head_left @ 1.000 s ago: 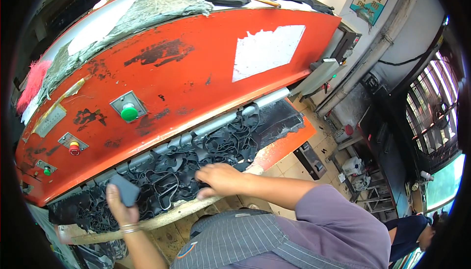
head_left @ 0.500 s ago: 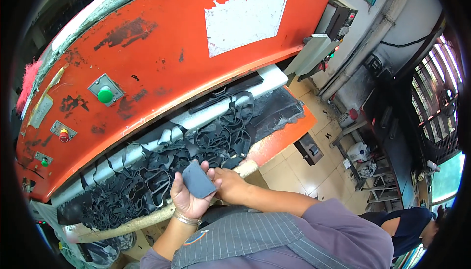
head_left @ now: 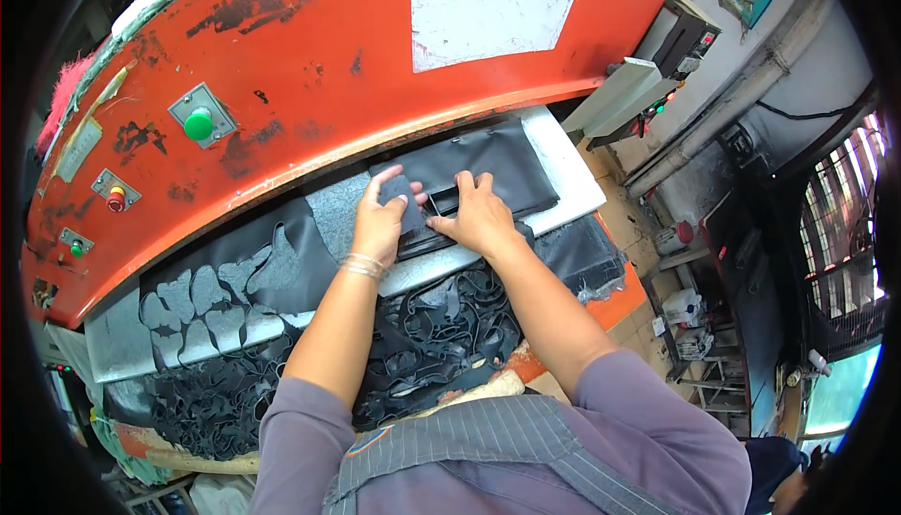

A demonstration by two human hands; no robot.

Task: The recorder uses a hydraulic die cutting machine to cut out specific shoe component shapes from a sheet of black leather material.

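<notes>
My left hand holds a dark grey flat cut piece, possibly a stack, between thumb and fingers. Just right of it, my right hand grips a thin-walled metal cutting die between thumb and fingers; the hand partly covers it. The die rests on a black sheet, which lies on the pale grey board under the orange-red press. Left of my left hand, another black sheet on the board has cut-out gaps with thin webs between them.
A tangled heap of black scrap strips lies along the board's near side, beneath my forearms. Green buttons and a red knob sit on the press front. At right stands a dark bench; part of another person shows at lower right.
Both hands have moved forward from near my body to over the board, the left still with the grey piece. The right hand now grips the die. More of the board shows from under the press.
</notes>
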